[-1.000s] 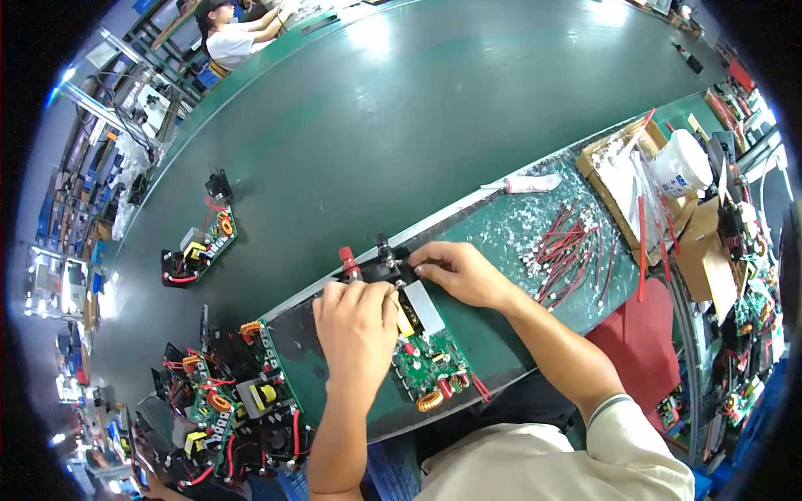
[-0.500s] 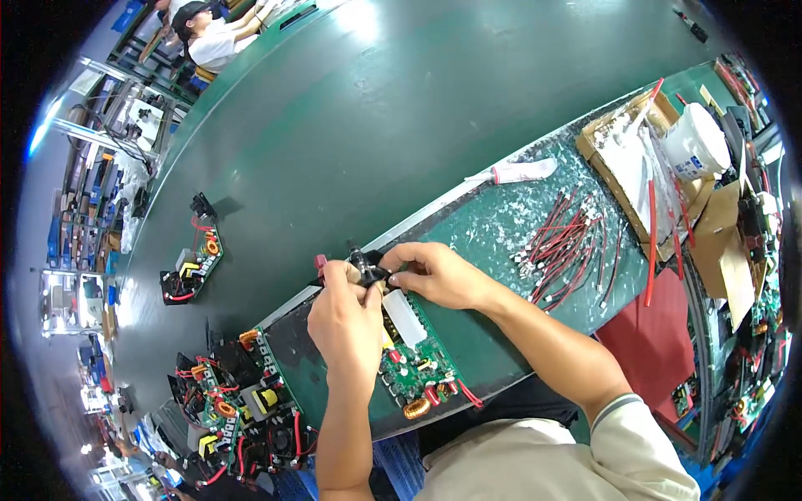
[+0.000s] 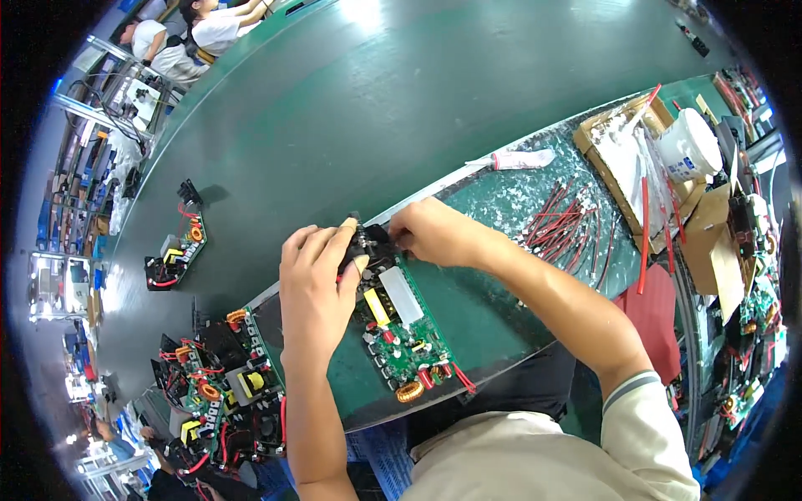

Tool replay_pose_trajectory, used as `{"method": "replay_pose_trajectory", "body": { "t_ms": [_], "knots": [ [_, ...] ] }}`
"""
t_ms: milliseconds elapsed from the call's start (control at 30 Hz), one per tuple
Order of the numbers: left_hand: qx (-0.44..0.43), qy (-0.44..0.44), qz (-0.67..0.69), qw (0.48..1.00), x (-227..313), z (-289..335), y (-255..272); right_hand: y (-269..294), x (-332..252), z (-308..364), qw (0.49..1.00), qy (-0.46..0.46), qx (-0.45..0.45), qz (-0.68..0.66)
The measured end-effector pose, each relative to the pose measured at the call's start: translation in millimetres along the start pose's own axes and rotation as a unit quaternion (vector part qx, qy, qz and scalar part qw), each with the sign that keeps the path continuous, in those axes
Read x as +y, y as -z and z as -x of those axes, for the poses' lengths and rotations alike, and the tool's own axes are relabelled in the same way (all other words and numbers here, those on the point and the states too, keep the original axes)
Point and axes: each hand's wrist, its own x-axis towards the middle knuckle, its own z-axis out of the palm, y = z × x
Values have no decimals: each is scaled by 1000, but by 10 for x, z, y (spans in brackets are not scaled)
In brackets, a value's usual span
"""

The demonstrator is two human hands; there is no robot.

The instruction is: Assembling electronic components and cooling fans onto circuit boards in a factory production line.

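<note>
A green circuit board (image 3: 408,357) lies lengthwise in front of me on the bench, with a white block, a yellow transformer and a copper coil on it. At its far end sits a black part (image 3: 368,241). My left hand (image 3: 319,271) grips this part from the left, thumb on the near side and fingers on the far side. My right hand (image 3: 434,234) is at the right side of the same end, fingers curled in and pressed together. What its fingertips hold, if anything, is hidden.
Several assembled boards (image 3: 221,388) are piled at left, and another board (image 3: 180,250) stands beyond. At right are red-black wires (image 3: 564,230), a white tube (image 3: 522,159), a cardboard tray (image 3: 614,171) and a white bucket (image 3: 689,146). Two people sit at far left.
Both hands have moved apart from their close pinch over the board's far end. The black part now sits lower at that end. My left hand has shifted left, and my right hand slightly up.
</note>
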Motion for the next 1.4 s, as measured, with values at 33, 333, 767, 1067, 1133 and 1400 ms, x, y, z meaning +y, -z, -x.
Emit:
{"method": "replay_pose_trajectory", "body": {
  "t_ms": [33, 333, 767, 1067, 1133, 1400],
  "knots": [
    [-3, -1, -5, 1000, 5, 10, 5, 25, -15, -21, 1000, -4, -3, 1],
    [-11, 19, -5, 1000, 4, -23, -53, 116, 22, -134, 977, -127, -131, -114],
    [-193, -18, -125, 973, 275, -125, 54, -85, -7, -21, 998, -43, -40, 38],
    [-232, 56, -111, 965, 346, -147, 46, -325, 74, 123, 992, -15, 54, -112],
    [-227, 54, -112, 966, 332, -150, 7, -398, 78, 171, 986, -11, 119, -119],
    [-231, 75, -93, 966, 317, -167, 38, -476, 56, 168, 985, 4, 146, -97]
  ]
}}
